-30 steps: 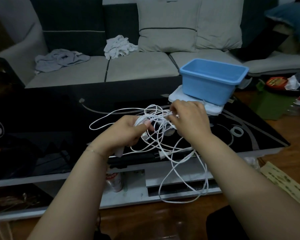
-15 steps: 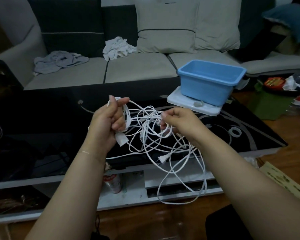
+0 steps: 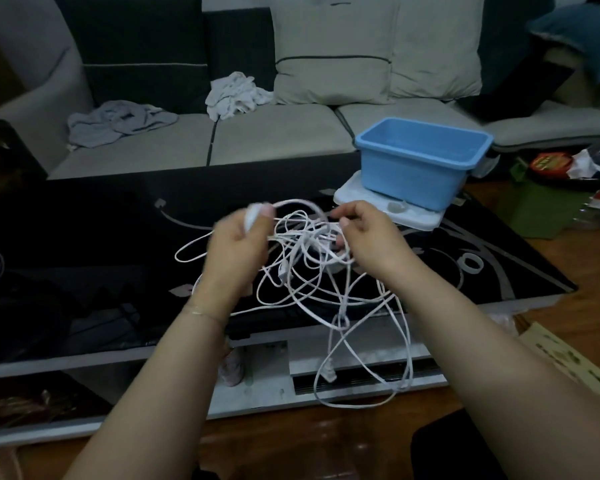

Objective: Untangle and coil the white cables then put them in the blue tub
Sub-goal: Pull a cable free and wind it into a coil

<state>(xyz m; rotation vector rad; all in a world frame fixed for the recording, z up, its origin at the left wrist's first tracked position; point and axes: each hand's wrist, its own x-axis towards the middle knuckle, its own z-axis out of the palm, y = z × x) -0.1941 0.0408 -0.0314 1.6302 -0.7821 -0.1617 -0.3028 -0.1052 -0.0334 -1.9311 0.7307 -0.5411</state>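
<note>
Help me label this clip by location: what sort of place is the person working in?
Most likely a home living room. A grey sofa with cushions and crumpled clothes stands behind a glossy black coffee table, and the floor is wood. The hands work the white cables near the blue tub.

**Cables up over the table, tub back right**

Tangle of white cables [image 3: 312, 265] hangs between the two hands, left hand [image 3: 238, 251] to its left, right hand [image 3: 371, 237] to its right, loops trailing down past the front edge of the black glass coffee table [image 3: 84, 258]. Blue plastic tub [image 3: 420, 161] sits on a flat white lid [image 3: 420, 218] at the table's far right. Grey sofa [image 3: 274, 140] runs behind the table.
</note>
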